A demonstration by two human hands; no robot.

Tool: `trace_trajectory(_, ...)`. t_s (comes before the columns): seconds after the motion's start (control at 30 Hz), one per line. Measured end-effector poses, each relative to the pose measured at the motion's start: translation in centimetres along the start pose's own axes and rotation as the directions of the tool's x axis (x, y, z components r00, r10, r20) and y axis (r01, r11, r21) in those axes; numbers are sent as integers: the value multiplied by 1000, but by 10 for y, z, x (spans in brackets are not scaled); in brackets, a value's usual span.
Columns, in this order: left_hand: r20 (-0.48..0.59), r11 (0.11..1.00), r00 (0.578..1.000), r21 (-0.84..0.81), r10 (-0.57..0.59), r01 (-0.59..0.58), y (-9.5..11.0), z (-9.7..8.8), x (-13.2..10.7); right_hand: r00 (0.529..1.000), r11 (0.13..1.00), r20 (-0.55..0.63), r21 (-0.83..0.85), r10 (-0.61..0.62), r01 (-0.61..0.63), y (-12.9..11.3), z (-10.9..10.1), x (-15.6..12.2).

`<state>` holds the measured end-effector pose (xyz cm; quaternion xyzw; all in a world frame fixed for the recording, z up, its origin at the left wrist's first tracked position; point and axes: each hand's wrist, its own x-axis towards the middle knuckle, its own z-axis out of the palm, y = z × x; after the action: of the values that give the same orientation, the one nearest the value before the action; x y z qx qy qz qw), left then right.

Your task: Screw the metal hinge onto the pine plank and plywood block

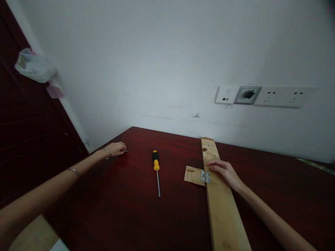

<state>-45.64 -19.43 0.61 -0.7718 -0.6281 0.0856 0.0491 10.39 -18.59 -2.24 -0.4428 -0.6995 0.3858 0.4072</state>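
Note:
At the far left of the table, my left hand [119, 149] is closed in a pinch, with a small, thin grey metal piece that looks like a screw [126, 151] poking out past the fingertips. My right hand [225, 170] rests on a long wooden board [222, 205], fingers stretched out near a metal hinge [205, 176]. The hinge spans the board's left edge and a short wooden piece [193, 175] that sticks out to the left. Between my hands lies a screwdriver [156, 165] with a black and yellow handle, its shaft pointing towards me.
The dark red tabletop [180, 216] meets a white wall [157, 69] at the back. Sockets and switches [277, 97] are set in the wall at right. A plastic bag [36, 66] hangs by a dark door [23, 122] at left. A flat green-white item [315, 165] lies at the back right.

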Motion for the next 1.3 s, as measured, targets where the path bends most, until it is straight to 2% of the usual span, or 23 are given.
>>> trace_trajectory(0.2,-18,998,1000,57,1,0,8,1,0,1000,1000,-1,11,-8,8,-5,1,-1)
trace_trajectory(0.33,-39,998,999,55,14,-12,9,-7,10,1000,1000,-9,20,-13,14,-7,1,-1)
trace_trajectory(0.43,-126,1000,992,-11,19,-21,16,-22,26,1000,1000,-18,25,-4,4,-7,3,-1)
trace_trajectory(0.5,-227,990,974,-141,-4,-29,31,-34,40,1000,1000,-12,15,-12,12,-8,3,0)
trace_trajectory(0.6,-359,917,933,-378,-19,-126,75,-55,63,1000,1000,-2,1,-29,29,-8,4,0)
trace_trajectory(0.73,-486,713,873,-599,39,-365,161,-78,86,999,999,5,27,-46,45,-7,5,1)
trace_trajectory(0.83,-586,537,808,-661,66,-524,229,-87,95,999,997,-1,61,-38,38,-6,6,1)
trace_trajectory(0.93,-604,379,790,-711,101,-592,287,-88,98,999,996,-13,81,-34,35,-6,6,2)
trace_trajectory(1.0,-600,291,788,-736,139,-612,317,-86,100,999,994,-30,106,-29,32,-6,6,3)
trace_trajectory(1.07,-586,227,790,-756,180,-613,337,-83,101,998,989,-63,143,-20,28,-6,7,3)
trace_trajectory(1.13,-576,190,791,-769,207,-610,347,-81,101,994,982,-111,187,-5,25,-5,8,3)
trace_trajectory(1.3,-555,173,806,-790,207,-588,347,-77,100,981,967,-194,254,29,21,-9,9,4)
